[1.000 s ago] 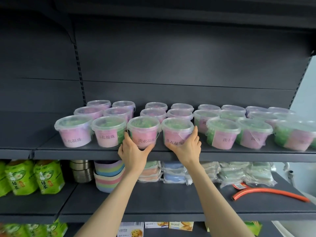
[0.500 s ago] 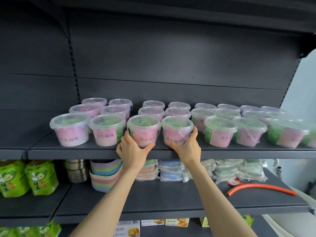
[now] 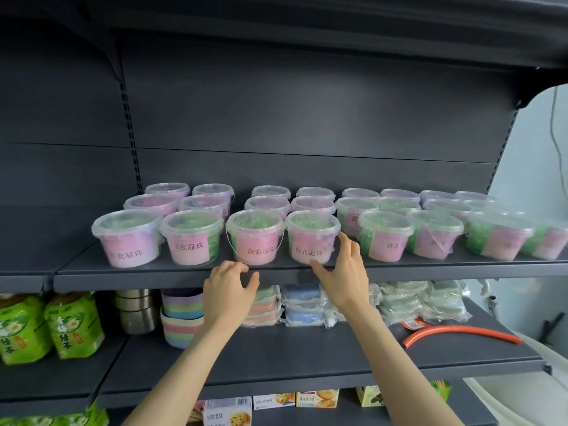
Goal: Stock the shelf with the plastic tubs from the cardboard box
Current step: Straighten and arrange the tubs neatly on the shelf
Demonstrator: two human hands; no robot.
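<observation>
Standing three rows deep along the upper shelf [image 3: 184,276], the plastic tubs [image 3: 190,238] are clear, lidded pails with pink and green contents and a pale printed label on the front. The fourth front tub [image 3: 307,238] sits upright at the shelf's front edge, just beside the third front tub [image 3: 255,238], which shows a thin bail handle hanging down its sides. Both labels face out.

The right hand [image 3: 344,272] is at the fourth tub. Its fingers [image 3: 345,244] lie fairly straight along the tub's right side and the thumb reaches toward the lower front, more a nudge than a grasp. Whether skin actually meets plastic I cannot tell. The left hand [image 3: 229,290] hangs just below the shelf edge under the third tub, fingers loosely curled and holding nothing.

These tubs look light to middling in weight and fairly stiff at the rim. The thin walls would likely flex if squeezed, and the smooth plastic could slip. The safest hold is probably round the body just under the lid's flange, thumb on one side and fingers on the other, or by the handle. Pushing at the base suits small alignments.

No cardboard box is in view. On the shelf below sit green tea pouches [image 3: 70,324], stacked metal tins [image 3: 136,312], pastel bowls [image 3: 181,318], wrapped packs [image 3: 302,305] and an orange hose [image 3: 461,333].
</observation>
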